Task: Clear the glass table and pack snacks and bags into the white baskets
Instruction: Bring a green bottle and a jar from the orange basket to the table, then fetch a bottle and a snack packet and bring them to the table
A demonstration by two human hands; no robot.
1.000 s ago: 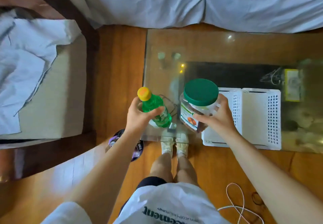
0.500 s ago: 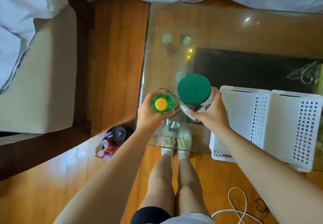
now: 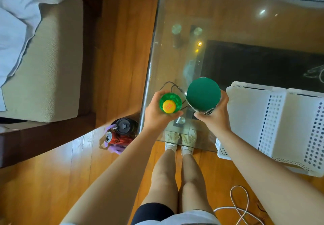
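My left hand grips a green bottle with a yellow cap, held upright over the near left corner of the glass table. Just to its right, my right hand holds a clear snack jar with a dark green lid, also upright and seen from above. Two white perforated baskets stand side by side at the table's near right edge, right of the jar. Their insides look bare from here.
On the wooden floor left of the table lies a purple bag with a black cup lid and a red can. A beige seat with white cloth stands left. A white cable loops on the floor by my feet.
The camera tilted down and closer, so bottle and jar now show from the top. Both hands kept their grip and drew slightly nearer to the table's front edge.
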